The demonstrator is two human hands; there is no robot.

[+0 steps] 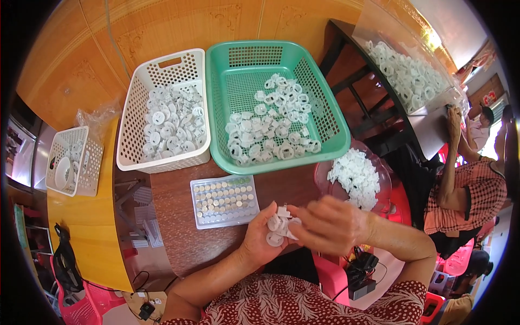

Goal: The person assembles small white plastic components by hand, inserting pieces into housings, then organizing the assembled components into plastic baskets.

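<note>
My left hand [257, 239] is cupped around several small white plastic parts [275, 238], some with round disc-shaped ends, just in front of the table edge. My right hand [333, 225], partly smeared by motion, is curled over the same parts with its fingertips right against them. What its fingers pinch is hidden. Beyond my left hand lies a clear tray [238, 221] holding rows of small round silver discs. To the right of the tray, a translucent reddish bowl [385, 189] is heaped with small white plastic pieces [355, 176].
A white basket [125, 135] and a green basket [225, 97], both with white parts, stand at the back. A smaller white basket [86, 181] rests on the yellow table at left. At right, a clear bin [398, 27] sits on a dark table, near a person in a checked shirt [466, 197].
</note>
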